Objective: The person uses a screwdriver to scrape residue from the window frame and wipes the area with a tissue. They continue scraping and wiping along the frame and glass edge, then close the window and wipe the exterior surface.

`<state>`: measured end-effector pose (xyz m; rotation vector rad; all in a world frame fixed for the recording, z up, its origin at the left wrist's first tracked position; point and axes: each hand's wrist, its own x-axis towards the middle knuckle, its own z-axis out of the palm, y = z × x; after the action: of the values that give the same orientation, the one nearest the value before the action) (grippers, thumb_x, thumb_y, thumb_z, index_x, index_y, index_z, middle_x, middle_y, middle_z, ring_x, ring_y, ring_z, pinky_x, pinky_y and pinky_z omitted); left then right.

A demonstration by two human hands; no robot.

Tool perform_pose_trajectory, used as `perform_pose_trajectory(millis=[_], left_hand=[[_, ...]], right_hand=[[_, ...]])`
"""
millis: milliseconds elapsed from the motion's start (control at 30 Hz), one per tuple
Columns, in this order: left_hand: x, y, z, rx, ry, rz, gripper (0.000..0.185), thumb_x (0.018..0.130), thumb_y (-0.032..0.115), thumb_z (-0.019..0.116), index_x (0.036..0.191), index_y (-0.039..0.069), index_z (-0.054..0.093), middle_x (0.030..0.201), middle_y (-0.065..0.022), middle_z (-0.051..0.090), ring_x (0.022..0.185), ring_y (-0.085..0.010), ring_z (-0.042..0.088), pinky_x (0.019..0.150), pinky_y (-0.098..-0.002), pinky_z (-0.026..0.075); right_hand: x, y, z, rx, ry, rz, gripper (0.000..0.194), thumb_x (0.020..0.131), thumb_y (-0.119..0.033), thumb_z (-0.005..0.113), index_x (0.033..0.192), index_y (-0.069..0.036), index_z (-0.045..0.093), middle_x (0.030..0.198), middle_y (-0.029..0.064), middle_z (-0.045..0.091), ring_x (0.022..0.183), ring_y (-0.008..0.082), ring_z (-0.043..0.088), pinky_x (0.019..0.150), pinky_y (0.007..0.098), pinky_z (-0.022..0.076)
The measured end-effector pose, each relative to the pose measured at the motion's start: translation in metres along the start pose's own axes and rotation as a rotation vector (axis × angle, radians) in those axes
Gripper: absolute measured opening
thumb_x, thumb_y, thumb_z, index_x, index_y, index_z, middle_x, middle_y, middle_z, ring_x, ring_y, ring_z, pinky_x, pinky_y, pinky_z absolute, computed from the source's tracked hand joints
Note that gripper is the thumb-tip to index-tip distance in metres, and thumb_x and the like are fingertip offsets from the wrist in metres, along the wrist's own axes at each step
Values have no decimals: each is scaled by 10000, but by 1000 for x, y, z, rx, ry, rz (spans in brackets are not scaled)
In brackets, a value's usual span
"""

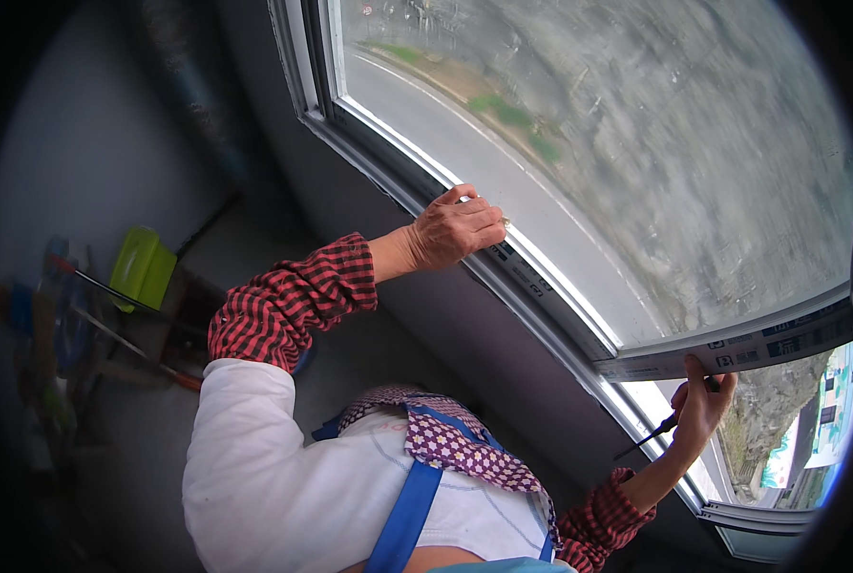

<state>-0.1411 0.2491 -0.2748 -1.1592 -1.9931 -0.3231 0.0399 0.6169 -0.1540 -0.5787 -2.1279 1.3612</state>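
My left hand point(459, 228) is curled over the lower rail point(562, 295) of a white window sash, its fingers bent towards the glass. A small pale bit point(506, 222), too small to identify, shows at its fingertips. In my right hand point(704, 412) is a dark, thin-shafted tool point(657, 432), apparently a screwdriver, with its tip pointing down and left. One finger of that hand touches the sash's side stile point(659, 367), which carries printed protective film. Part of the tool's handle is hidden by my fingers.
Below the sash runs the fixed window frame track point(541, 326). A road point(426, 122) shows through the glass, and right of the stile is a gap onto buildings outside. At left are a lime-green plastic container point(142, 268) and blurred long-handled tools point(122, 336).
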Motion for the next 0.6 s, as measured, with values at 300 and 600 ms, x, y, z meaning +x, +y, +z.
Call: perform_pose_trajectory(millis=[300,600], left_hand=[[-39,-60,-16,65,35,-148,172,839,47,612,971,145,662,1021,29,678,909,-128,646,967,-331,381],[-77,-129,-24,164,85,-276,153,856,39,568,941,151,627,975,24,673,932,-152,650,965,-354,390]], right_hand=[[3,9,-4,-11,-18,1,325,844,-52,737,1098,-42,535,816,65,614,390,76,435,363,228,317],[0,6,0,-9,-2,-8,325,849,-68,723,1093,-47,509,711,45,554,336,90,417,292,237,248]])
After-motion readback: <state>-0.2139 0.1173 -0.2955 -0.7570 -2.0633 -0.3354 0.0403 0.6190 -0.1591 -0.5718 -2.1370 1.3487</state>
